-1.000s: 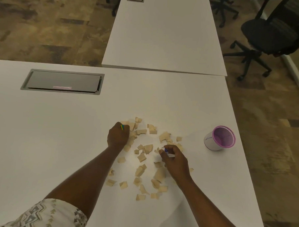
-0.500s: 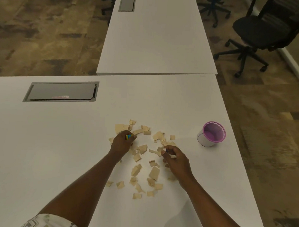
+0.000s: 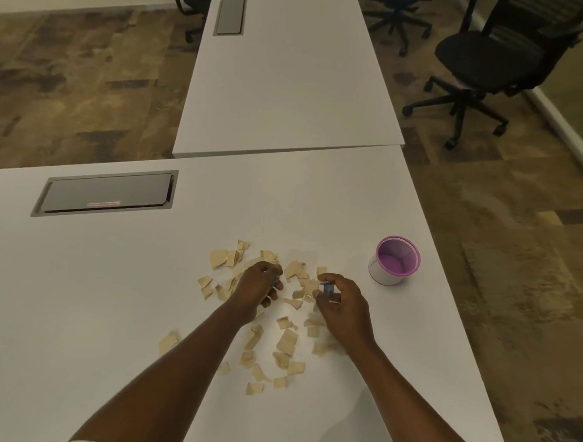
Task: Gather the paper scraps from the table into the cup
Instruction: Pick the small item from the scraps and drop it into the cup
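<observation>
Several tan paper scraps [image 3: 286, 341] lie scattered on the white table [image 3: 96, 296]. My left hand [image 3: 259, 286] sits amid the scraps at the pile's far side, fingers curled down over them. My right hand [image 3: 341, 305] is just to the right, fingers curled and pinching at scraps near a small blue mark on its fingertips. What either hand holds is hidden by the fingers. The cup [image 3: 395, 260], white outside and purple inside, stands upright to the right of both hands and looks empty.
A grey cable hatch [image 3: 106, 192] is set into the table at the far left. A second white table [image 3: 286, 70] adjoins beyond. Black office chairs [image 3: 490, 62] stand on the floor at the right. The table's right edge runs close behind the cup.
My left hand has drawn right and nearer, toward my right hand, dragging scraps with it. The right hand stayed near the same spot. The camera tilted up slightly.
</observation>
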Motion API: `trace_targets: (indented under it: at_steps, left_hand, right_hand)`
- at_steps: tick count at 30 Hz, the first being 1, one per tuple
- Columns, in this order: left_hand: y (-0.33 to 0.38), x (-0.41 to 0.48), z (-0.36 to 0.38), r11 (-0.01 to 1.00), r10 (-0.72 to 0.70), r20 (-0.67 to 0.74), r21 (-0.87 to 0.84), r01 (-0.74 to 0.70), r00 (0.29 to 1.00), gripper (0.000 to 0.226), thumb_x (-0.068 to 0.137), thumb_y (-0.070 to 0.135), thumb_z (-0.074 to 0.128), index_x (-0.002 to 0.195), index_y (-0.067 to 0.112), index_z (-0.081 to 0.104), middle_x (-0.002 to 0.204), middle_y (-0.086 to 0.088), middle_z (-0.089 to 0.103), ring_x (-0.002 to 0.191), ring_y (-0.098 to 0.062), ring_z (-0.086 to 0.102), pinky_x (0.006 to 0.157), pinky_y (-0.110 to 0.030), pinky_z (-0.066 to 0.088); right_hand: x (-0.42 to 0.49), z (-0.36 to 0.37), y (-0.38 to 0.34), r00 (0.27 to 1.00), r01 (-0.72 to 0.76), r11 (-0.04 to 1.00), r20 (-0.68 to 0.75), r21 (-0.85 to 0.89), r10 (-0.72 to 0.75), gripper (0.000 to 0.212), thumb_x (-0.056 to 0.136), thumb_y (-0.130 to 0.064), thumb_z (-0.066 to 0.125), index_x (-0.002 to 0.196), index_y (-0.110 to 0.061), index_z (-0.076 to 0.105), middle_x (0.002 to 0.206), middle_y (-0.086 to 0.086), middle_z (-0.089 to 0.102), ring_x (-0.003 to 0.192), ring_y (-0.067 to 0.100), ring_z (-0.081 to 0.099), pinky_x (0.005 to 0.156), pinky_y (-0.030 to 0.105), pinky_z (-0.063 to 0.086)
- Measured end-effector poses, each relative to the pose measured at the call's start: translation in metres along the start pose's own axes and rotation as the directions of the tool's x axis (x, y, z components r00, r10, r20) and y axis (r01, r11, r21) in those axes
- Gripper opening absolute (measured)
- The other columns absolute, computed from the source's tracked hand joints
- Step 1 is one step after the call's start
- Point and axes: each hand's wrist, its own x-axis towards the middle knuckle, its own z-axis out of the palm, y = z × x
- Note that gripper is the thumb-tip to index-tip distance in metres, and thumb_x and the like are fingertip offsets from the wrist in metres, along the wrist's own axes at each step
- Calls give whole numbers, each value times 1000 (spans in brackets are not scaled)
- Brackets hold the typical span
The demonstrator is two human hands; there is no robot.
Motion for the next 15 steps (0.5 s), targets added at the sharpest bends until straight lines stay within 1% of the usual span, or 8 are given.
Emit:
trace_targets:
  at_steps: [2, 4, 6, 8, 9, 11, 13, 15]
  left_hand:
    - [8, 0, 15, 1000, 0, 23, -20, 1, 1000, 20, 99, 25, 55, 102, 7, 63, 77, -11, 65, 49, -18, 53, 43, -24, 34]
    - [18, 0, 31, 999, -2, 49, -33, 4, 999, 20, 100, 26, 55, 100, 8, 64, 76, -10, 66, 50, -17, 55, 44, -25, 35]
    - [30, 1, 48, 999, -6, 78, -45, 10, 997, 18, 100, 24, 55, 100, 8, 64, 76, -10, 65, 51, -18, 57, 45, -26, 37]
    - [45, 2, 67, 999, 2, 114, -45, 3, 993, 18, 99, 22, 56, 102, 6, 64, 78, -11, 65, 53, -19, 58, 46, -26, 38]
    - [53, 3, 78, 999, 10, 134, -41, -5, 991, 19, 99, 22, 56, 104, 6, 64, 79, -11, 65, 55, -19, 59, 46, -26, 39]
    - [72, 5, 101, 999, 35, 171, -20, -32, 985, 22, 99, 22, 56, 109, 3, 63, 82, -12, 65, 58, -20, 60, 47, -27, 43]
    - [91, 7, 125, 997, 64, 205, 18, -69, 977, 23, 99, 21, 54, 113, 3, 61, 88, -14, 66, 67, -23, 63, 54, -30, 49]
    - [109, 10, 147, 991, 83, 237, 79, -104, 968, 17, 99, 18, 53, 106, 6, 61, 93, -14, 66, 76, -25, 64, 62, -35, 55]
  right_hand:
    - [4, -8, -5, 999, -21, 999, -34, 38, 22, 31, 87, -21, 73, 112, -34, 62, 111, -16, 62, 90, 0, 67, 71, 4, 47]
    - [9, -20, -8, 995, -29, 995, -93, 92, 38, 32, 87, -21, 75, 114, -31, 60, 109, -14, 64, 85, -3, 67, 68, 1, 45]
    - [15, -37, -12, 985, -11, 993, -168, 114, 30, 33, 87, -20, 76, 116, -24, 60, 111, -8, 65, 87, 1, 67, 68, 1, 45]
    - [23, -56, -13, 972, 15, 996, -236, 86, 6, 36, 87, -20, 76, 118, -19, 60, 113, -3, 66, 94, 11, 67, 70, 1, 46]
    - [28, -67, -12, 964, 17, 999, -265, 45, -5, 37, 87, -22, 76, 120, -17, 60, 114, -1, 66, 97, 15, 67, 72, 2, 46]
    - [36, -88, -7, 951, 0, 996, -307, -90, -28, 42, 87, -26, 75, 124, -16, 57, 121, 3, 65, 106, 19, 64, 80, 12, 48]
    - [45, -106, 0, 947, -13, 965, -314, -263, -72, 49, 87, -31, 74, 129, -17, 53, 127, 4, 60, 111, 21, 60, 83, 21, 48]
    - [53, -119, 6, 951, -8, 921, -288, -388, -114, 54, 87, -36, 72, 132, -17, 50, 130, 5, 59, 112, 22, 59, 83, 26, 52]
